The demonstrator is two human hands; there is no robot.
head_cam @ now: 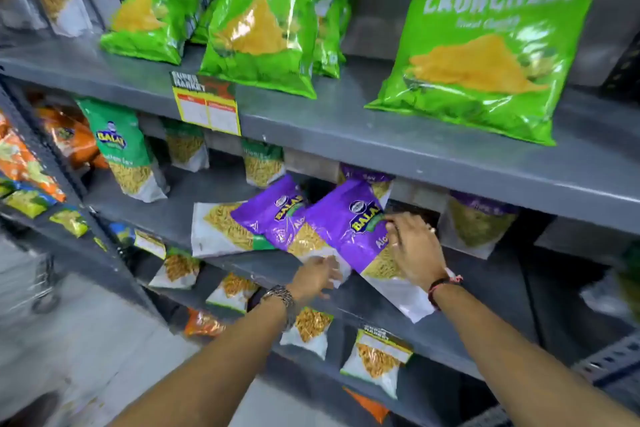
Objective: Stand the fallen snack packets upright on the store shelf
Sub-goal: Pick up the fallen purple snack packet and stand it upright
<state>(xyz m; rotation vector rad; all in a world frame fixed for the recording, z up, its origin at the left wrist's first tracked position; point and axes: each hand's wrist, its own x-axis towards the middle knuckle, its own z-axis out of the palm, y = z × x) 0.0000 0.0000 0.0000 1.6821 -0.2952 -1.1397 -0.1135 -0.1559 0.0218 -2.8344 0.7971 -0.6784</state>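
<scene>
Saw right hand flat on purple packet, unclosed; left hand open beneath. Judged: pinch top seam, pivot upright on shelf.

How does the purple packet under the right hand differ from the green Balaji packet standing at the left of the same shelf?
The purple packet lies tipped over, its clear end jutting past the shelf edge; the green packet stands upright, back from the edge. The purple one overlaps another fallen purple packet; the green one stands alone. The right hand rests on the purple one; nothing touches the green one. Both show the Balaji logo over a clear lower part with yellow snack.
</scene>
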